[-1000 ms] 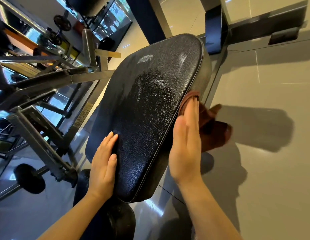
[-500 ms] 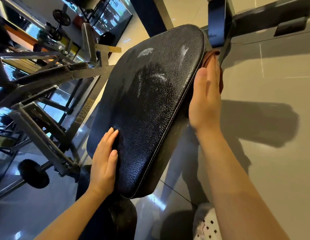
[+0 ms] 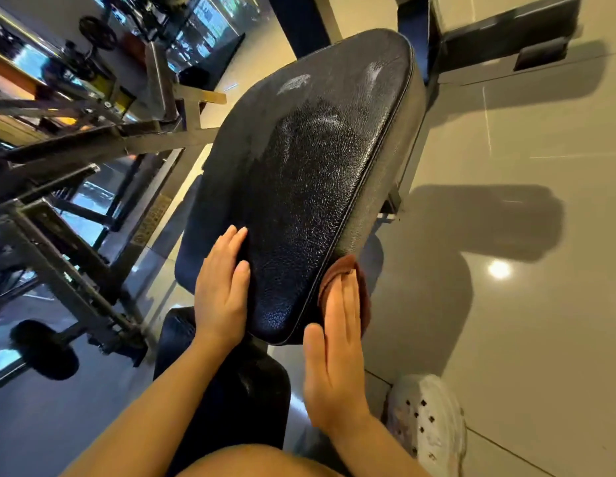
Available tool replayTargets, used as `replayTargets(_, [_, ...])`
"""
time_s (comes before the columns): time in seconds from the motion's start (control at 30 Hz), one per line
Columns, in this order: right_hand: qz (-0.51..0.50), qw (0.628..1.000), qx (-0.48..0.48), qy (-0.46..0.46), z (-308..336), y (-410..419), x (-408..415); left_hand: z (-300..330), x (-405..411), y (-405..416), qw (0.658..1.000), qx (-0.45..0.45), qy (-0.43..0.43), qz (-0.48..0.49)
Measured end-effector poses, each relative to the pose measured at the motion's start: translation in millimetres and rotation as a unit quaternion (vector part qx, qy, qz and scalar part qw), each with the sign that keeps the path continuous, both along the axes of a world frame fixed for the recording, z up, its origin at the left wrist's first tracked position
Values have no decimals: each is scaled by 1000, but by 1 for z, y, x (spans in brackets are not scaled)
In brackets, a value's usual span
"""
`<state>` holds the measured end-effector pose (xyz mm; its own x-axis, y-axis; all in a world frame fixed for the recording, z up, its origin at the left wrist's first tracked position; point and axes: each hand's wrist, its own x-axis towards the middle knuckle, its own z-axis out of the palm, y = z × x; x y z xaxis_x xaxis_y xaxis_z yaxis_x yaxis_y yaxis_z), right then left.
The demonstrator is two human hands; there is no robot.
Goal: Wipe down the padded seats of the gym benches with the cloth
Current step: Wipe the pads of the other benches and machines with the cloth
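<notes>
A black padded bench seat (image 3: 306, 187) fills the middle of the head view, its textured top streaked with damp patches. My left hand (image 3: 222, 287) rests flat on the near left part of the pad, fingers straight. My right hand (image 3: 334, 356) presses a brown cloth (image 3: 351, 280) against the right side edge of the pad near its close corner, fingers straight. Most of the cloth is hidden under that hand.
A second dark pad (image 3: 231, 373) lies below the seat, close to me. Steel machine frames (image 3: 76, 187) and a black weight (image 3: 45, 349) crowd the left. Grey floor tiles (image 3: 523, 304) spread to the right, with my white perforated shoe (image 3: 427, 418) at the bottom right.
My right hand has slid the cloth back down the right side edge of the pad, from the far end to the near corner. My left hand has stayed on the pad.
</notes>
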<state>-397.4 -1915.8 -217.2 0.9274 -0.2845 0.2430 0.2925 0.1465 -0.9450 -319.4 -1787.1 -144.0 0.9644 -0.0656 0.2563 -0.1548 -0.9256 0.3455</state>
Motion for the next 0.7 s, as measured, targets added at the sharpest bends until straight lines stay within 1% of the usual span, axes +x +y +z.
replayTargets(0.1, [0,1000,-14,-18,-4,7,-12,0,2,0,1000,-3,-3,-4])
replayTargets(0.23, [-12,999,-45,-22,4,-5,10,0,2,1,1000,-6,-2,-8])
replayTargets(0.3, [-9,1000,-24,7,16,-28,42,1,1,-1,1000,-7,-4,-7])
replayTargets(0.37, [-14,999,25,34,28,-61,88,1,1,-2,1000,-5,-2,-4])
replayTargets(0.4, [-18,998,47,41,34,-76,109,2,0,-2,1000,0,-1,-4])
replayTargets(0.47, [-30,997,59,44,38,-91,134,2,0,-2,1000,9,0,1])
replayTargets(0.6, [-57,996,54,38,25,-74,122,1,0,-1,1000,1,2,-2])
replayTargets(0.7, [-34,997,52,45,16,-47,81,2,2,1,1000,5,4,-5])
